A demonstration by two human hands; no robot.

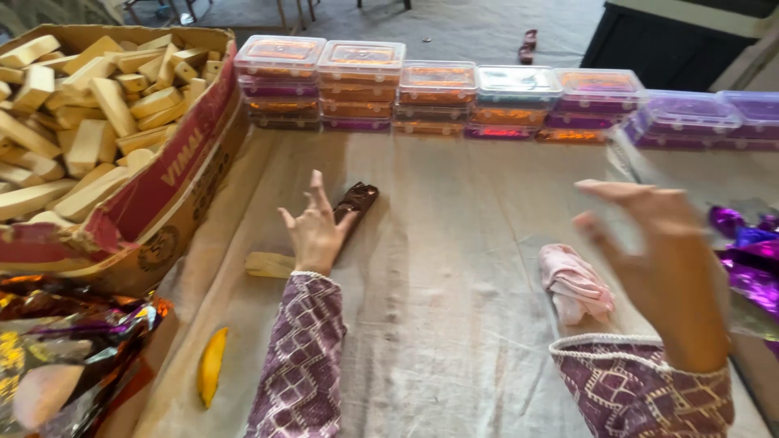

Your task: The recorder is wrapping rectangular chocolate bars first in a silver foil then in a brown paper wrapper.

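My left hand point(312, 227) hovers over the cloth-covered table point(454, 268) with fingers spread, holding nothing. Just beyond its fingertips lies a dark brown wrapped bar point(357, 200). A pale wooden block point(269, 264) lies on the cloth beside my left wrist. My right hand point(661, 264) is raised at the right, blurred, fingers apart and empty. A crumpled pink cloth point(574, 284) lies just left of it. Both wrists wear purple patterned sleeves.
A cardboard box point(174, 182) full of pale wooden blocks stands at the left. Stacked clear lidded boxes point(438, 97) with orange and purple contents line the far edge. Shiny purple wrappers point(751, 259) lie at right, foil wrappers point(57, 349) at lower left, a yellow piece point(212, 365) near them.
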